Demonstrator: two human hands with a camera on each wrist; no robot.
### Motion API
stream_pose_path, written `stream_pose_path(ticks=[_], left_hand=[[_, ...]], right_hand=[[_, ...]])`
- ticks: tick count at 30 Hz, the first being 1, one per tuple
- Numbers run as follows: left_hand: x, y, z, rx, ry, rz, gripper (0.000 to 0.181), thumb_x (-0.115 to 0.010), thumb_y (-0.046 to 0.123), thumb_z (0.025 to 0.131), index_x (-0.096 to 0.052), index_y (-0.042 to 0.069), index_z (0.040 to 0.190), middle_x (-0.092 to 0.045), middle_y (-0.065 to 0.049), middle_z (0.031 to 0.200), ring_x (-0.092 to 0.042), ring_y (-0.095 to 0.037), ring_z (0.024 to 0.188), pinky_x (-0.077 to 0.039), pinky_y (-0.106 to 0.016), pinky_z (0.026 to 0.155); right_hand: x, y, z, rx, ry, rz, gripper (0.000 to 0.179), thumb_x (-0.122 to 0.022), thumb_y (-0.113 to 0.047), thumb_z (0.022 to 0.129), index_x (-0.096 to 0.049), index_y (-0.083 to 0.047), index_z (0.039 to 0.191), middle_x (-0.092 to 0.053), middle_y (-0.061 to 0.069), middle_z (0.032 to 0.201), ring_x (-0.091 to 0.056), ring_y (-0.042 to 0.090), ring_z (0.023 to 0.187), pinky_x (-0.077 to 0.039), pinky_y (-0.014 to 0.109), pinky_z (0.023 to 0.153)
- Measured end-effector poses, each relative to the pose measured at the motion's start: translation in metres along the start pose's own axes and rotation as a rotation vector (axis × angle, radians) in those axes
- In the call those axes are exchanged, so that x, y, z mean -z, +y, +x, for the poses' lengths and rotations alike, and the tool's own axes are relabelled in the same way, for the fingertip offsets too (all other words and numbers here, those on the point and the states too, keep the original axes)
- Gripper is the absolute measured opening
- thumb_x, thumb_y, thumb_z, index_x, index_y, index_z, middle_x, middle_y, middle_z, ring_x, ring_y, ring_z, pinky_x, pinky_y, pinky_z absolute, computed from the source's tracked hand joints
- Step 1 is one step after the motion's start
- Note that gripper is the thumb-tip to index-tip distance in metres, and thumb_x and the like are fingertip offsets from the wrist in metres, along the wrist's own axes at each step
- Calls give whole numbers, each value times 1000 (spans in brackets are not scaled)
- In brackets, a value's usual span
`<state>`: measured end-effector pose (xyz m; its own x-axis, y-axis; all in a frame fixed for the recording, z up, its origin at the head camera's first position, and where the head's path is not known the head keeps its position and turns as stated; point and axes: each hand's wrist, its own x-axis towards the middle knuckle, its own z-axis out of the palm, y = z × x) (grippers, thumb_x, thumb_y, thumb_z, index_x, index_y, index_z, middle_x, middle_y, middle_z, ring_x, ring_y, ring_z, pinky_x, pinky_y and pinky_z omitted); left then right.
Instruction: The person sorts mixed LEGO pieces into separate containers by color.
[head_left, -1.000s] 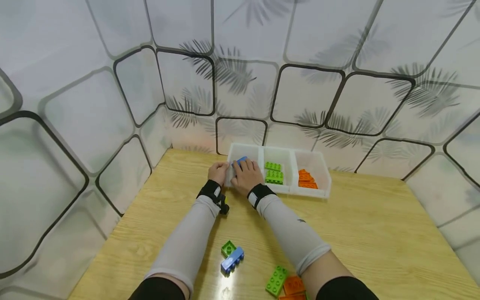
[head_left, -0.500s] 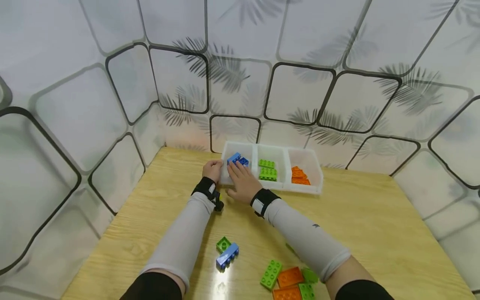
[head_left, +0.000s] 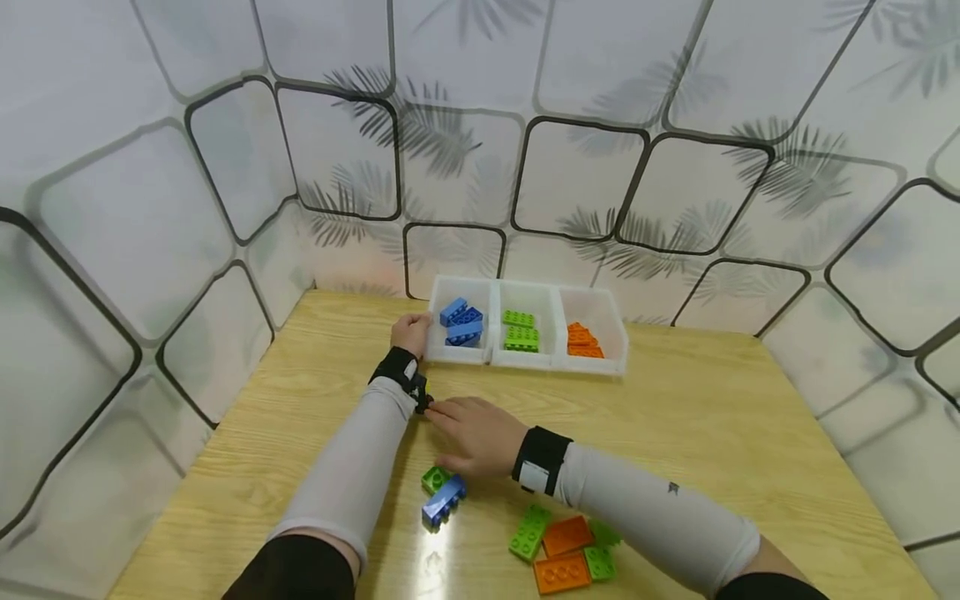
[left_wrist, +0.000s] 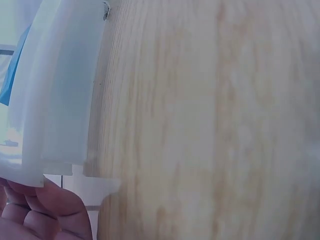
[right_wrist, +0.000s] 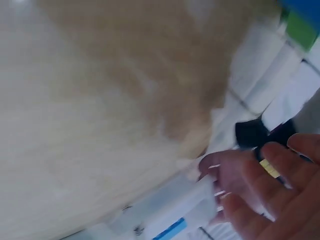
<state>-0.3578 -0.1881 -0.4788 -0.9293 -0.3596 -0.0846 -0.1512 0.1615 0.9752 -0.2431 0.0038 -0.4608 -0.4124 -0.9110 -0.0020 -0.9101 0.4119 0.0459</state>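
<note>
My left hand grips the left end of a white three-compartment tray; in the left wrist view its curled fingers sit at the tray's corner. Blue toy building bricks lie in the left compartment, green ones in the middle, orange ones in the right. Palm down, my right hand is over the table in front of the tray, fingers extended and holding nothing. Just nearer to me, a loose blue brick leans against a small green brick.
Closer to the front, right of the blue brick, is a cluster: a long green brick, two orange bricks and more green ones. Patterned fabric walls enclose the wooden table behind and at the sides.
My right hand has left the tray's blue compartment and come back toward me, uncovering the blue bricks there. My left hand stays at the tray's end. The head view has shifted slightly.
</note>
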Motion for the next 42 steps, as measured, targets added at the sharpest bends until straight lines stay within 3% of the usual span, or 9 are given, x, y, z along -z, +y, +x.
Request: stream_pose_path(ticks=[4,5,10,15,24,30,34,42], left_hand=[[2,3,2,11,10,1,44,-53,39,99,-62,3,123,-60,-17,120,-57,-31,100,-47,-43,85],[3,6,0,30,-3,1,43,-52,36,100,-60,3,127,-58,-17,126,-55,-33,105,-45,-44,90],[8,13,-7,44,-26,-4,44,-51,35,101,-57,3,131,-55,-18,131,-52,-33,109,-43,-44,93],[9,9,-2,47,-28,-17,45,-50,35,101,-56,2,132,-55,-18,131,-53,-33,110,-43,-44,94],[9,7,-4,21,-6,-10,44,-50,34,101,-56,1,130,-56,-20,129,-53,-35,110,-43,-46,95],[6,8,-4,19,-2,-21,44,-50,35,101,-57,0,128,-56,-20,128,-53,-35,109,-43,-46,95],[4,8,-5,23,-11,-22,44,-50,35,100,-57,1,127,-56,-20,127,-53,-34,108,-43,-45,94],[1,8,-10,37,-41,-48,46,-49,37,101,-56,1,129,-56,-20,125,-52,-32,105,-43,-44,91]], right_hand=[[0,-13,-12,13,22,-2,63,-49,-55,97,-46,-14,145,-53,5,138,-50,22,125,-42,41,101],[0,-15,-14,26,19,0,62,-48,-56,97,-48,-15,144,-54,4,136,-51,21,123,-44,40,99],[-1,-27,-22,162,22,23,57,-50,-58,95,-56,-20,137,-58,1,128,-56,15,113,-49,34,90],[-4,-34,-27,245,36,56,47,-61,-53,91,-62,-26,129,-57,1,128,-57,13,108,-50,31,86],[-7,-30,-30,263,86,108,31,-74,-33,87,-71,-26,117,-57,5,128,-59,13,104,-50,25,82],[-5,-24,-37,245,96,148,24,-72,-35,87,-69,-21,107,-52,6,135,-55,16,113,-47,28,90],[-3,-20,-42,236,84,148,27,-69,-37,89,-71,-20,109,-47,6,143,-50,18,124,-44,32,99],[3,-15,-52,240,75,198,29,-69,-35,90,-71,-17,112,-51,7,140,-50,17,125,-42,31,102]])
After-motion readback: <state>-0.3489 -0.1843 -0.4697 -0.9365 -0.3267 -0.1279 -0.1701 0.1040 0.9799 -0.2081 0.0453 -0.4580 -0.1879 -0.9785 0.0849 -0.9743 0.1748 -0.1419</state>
